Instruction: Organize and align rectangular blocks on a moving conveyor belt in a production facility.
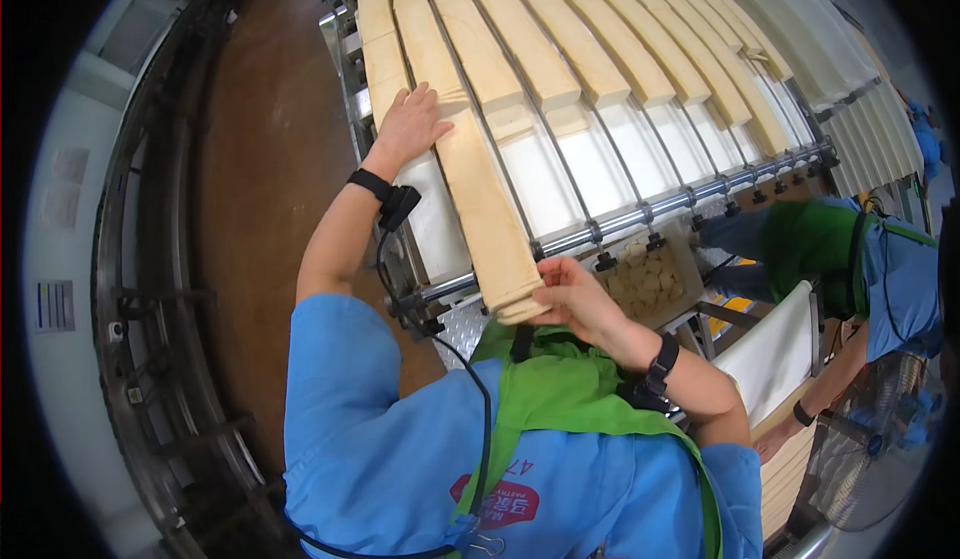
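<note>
A long stack of thin, pale, dough-like sheets [485, 199] lies in the second lane from the left, its near end jutting over the front rail toward my body. Across its far part rests my left hand [412, 124], palm down with the fingers stretched out over the top, where some sheets are ruffled. At the near end, my right hand [580, 299] pinches the right corner, where several layers have fanned apart. More long stacks [530, 44] run side by side in the neighbouring lanes, farther from the front rail.
A steel front rail [660, 209] with black clamps holds thin rods dividing the white conveyor bed [575, 184]. Beneath it stands a bin [645, 284] of pale scraps. To the right, a co-worker in a green apron [815, 254] reaches toward other stacked sheets [785, 489] near a fan [875, 446].
</note>
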Action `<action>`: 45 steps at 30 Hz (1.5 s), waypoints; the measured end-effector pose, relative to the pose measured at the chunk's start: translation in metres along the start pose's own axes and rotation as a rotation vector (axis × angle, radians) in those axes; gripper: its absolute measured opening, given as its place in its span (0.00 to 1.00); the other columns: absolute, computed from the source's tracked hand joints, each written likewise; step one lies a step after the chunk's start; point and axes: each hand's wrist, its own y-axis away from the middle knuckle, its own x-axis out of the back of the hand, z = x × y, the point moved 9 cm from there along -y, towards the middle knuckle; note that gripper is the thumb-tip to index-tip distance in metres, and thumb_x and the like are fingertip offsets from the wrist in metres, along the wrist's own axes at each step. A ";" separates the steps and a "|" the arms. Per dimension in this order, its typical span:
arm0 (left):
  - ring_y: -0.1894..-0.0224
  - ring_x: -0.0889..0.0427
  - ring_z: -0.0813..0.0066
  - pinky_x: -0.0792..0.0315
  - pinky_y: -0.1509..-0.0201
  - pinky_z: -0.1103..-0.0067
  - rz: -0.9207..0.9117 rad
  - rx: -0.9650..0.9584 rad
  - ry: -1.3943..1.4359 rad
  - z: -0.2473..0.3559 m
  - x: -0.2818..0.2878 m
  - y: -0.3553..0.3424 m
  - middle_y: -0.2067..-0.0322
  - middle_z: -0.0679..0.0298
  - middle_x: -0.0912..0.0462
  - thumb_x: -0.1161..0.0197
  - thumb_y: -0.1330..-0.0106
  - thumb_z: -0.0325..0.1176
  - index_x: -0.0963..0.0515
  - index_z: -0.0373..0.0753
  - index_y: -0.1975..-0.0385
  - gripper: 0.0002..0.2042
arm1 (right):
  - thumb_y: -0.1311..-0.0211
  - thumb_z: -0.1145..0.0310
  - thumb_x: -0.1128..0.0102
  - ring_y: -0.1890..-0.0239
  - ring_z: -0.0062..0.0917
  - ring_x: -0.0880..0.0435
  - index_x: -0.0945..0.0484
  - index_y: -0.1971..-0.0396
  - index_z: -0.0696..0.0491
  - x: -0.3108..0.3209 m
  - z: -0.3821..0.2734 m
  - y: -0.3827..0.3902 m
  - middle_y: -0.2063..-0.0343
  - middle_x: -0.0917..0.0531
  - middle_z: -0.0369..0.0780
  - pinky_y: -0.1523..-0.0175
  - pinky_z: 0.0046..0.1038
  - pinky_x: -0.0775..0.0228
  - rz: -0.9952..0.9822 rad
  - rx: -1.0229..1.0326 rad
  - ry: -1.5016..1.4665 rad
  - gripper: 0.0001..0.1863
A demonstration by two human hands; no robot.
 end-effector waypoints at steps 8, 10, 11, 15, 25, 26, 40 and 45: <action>0.49 0.28 0.59 0.36 0.46 0.68 -0.024 0.280 0.716 0.044 0.068 0.027 0.56 0.58 0.24 0.40 0.43 0.43 0.24 0.36 0.62 0.17 | 0.49 0.79 0.44 0.67 0.24 0.22 0.36 0.54 0.58 0.010 -0.024 -0.048 0.64 0.28 0.39 0.72 0.20 0.27 0.216 0.240 0.072 0.21; 0.48 0.29 0.58 0.35 0.46 0.69 0.030 0.312 1.039 0.073 0.085 0.058 0.53 0.57 0.26 0.40 0.43 0.41 0.26 0.35 0.58 0.18 | 0.55 0.80 0.42 0.67 0.26 0.26 0.39 0.51 0.58 0.004 -0.030 -0.044 0.63 0.34 0.41 0.72 0.24 0.28 0.227 0.251 0.223 0.27; 0.46 0.31 0.58 0.37 0.44 0.69 0.023 0.237 1.089 0.094 0.096 0.072 0.50 0.56 0.28 0.40 0.43 0.42 0.28 0.36 0.53 0.21 | 0.57 0.80 0.43 0.66 0.26 0.26 0.39 0.50 0.58 0.000 -0.031 -0.044 0.62 0.35 0.41 0.72 0.22 0.30 0.211 0.253 0.286 0.29; 0.41 0.37 0.58 0.45 0.39 0.68 0.031 0.162 0.875 0.149 0.117 0.095 0.43 0.54 0.36 0.38 0.46 0.44 0.35 0.40 0.44 0.30 | 0.61 0.81 0.44 0.64 0.25 0.28 0.38 0.49 0.57 0.007 -0.031 -0.048 0.60 0.34 0.42 0.63 0.24 0.30 0.228 0.340 0.440 0.32; 0.37 0.43 0.57 0.47 0.35 0.67 0.227 0.378 0.929 0.146 0.062 0.116 0.40 0.51 0.41 0.27 0.55 0.33 0.39 0.37 0.42 0.38 | 0.61 0.78 0.48 0.53 0.24 0.30 0.32 0.51 0.56 0.083 -0.058 0.006 0.58 0.29 0.38 0.46 0.25 0.37 0.267 0.738 0.729 0.28; 0.37 0.42 0.57 0.46 0.36 0.67 0.216 0.403 0.915 0.145 0.057 0.119 0.40 0.51 0.41 0.28 0.53 0.33 0.40 0.36 0.42 0.37 | 0.60 0.77 0.48 0.51 0.28 0.30 0.31 0.52 0.56 0.105 -0.062 0.020 0.57 0.29 0.40 0.44 0.27 0.38 0.347 0.735 0.747 0.27; 0.41 0.41 0.61 0.44 0.37 0.70 0.169 0.483 0.903 0.146 0.042 0.107 0.42 0.54 0.42 0.39 0.41 0.31 0.43 0.34 0.41 0.29 | 0.51 0.70 0.44 0.54 0.42 0.27 0.28 0.57 0.58 0.322 0.038 0.226 0.59 0.26 0.48 0.47 0.35 0.35 1.076 0.547 0.945 0.19; 0.42 0.39 0.58 0.42 0.38 0.70 0.189 0.537 0.884 0.142 0.043 0.111 0.43 0.51 0.41 0.38 0.42 0.31 0.43 0.30 0.41 0.30 | 0.51 0.71 0.47 0.61 0.39 0.23 0.24 0.63 0.56 0.306 0.064 0.217 0.67 0.21 0.44 0.52 0.35 0.34 1.019 0.666 1.076 0.13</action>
